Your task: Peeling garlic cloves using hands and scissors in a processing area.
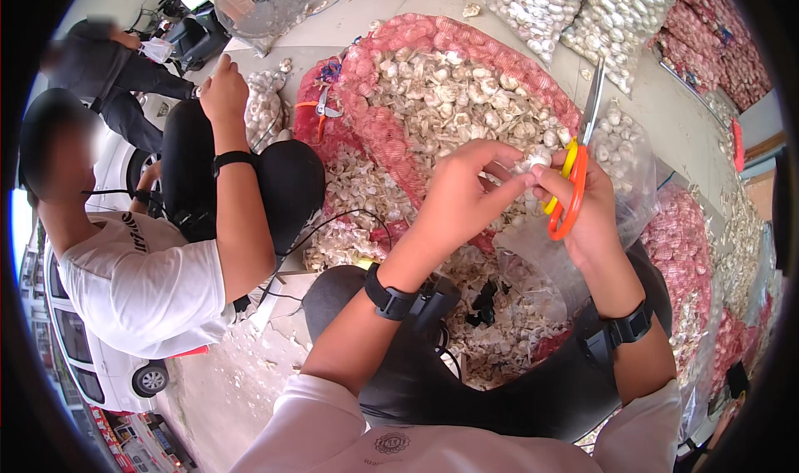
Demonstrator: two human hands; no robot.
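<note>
My left hand (462, 194) pinches a white garlic bulb (539, 157) between thumb and fingertips. My right hand (593, 211) holds scissors (593, 107) with one orange and one yellow handle, their blades pointing up and away from the bulb. The thumb of that hand also reaches to the bulb, so both hands meet at it. Below them, a clear plastic bag (614, 198) with garlic bulbs lies at my right knee. Just beyond my hands, a red mesh sack (391, 148) lies rolled open, full of garlic bulbs and loose skins (458, 90).
Orange-handled shears (325, 111) rest on red mesh at the sack's left. A co-worker in a white shirt (141, 273) sits close on my left. Filled garlic sacks (624, 24) stand at the back right, a fan (262, 3) at the back. Dark cables (349, 213) hang between us.
</note>
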